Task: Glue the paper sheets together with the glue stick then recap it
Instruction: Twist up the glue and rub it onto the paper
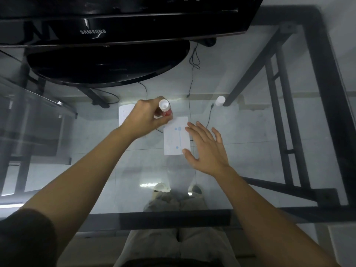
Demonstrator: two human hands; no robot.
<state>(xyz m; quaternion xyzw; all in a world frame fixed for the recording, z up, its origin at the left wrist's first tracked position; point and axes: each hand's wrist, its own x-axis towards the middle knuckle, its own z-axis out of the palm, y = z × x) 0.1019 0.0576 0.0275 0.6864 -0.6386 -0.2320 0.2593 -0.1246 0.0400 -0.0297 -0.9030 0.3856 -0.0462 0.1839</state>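
My left hand (148, 118) grips a red glue stick (166, 108) with a white end facing up, held just above the upper left corner of a small white paper sheet (175, 138) with faint blue marks. That sheet lies flat on the glass table. My right hand (206, 146) hovers open over the sheet's right edge, fingers spread. A second white sheet (125, 112) lies to the left, mostly hidden behind my left hand. The white cap (220, 101) stands upright on the glass, far right of the sheets.
A black Samsung monitor (115, 31) with a round base (107, 64) stands at the back of the glass table (260, 151). Black table frame bars and cables show through the glass. My legs and feet are visible below.
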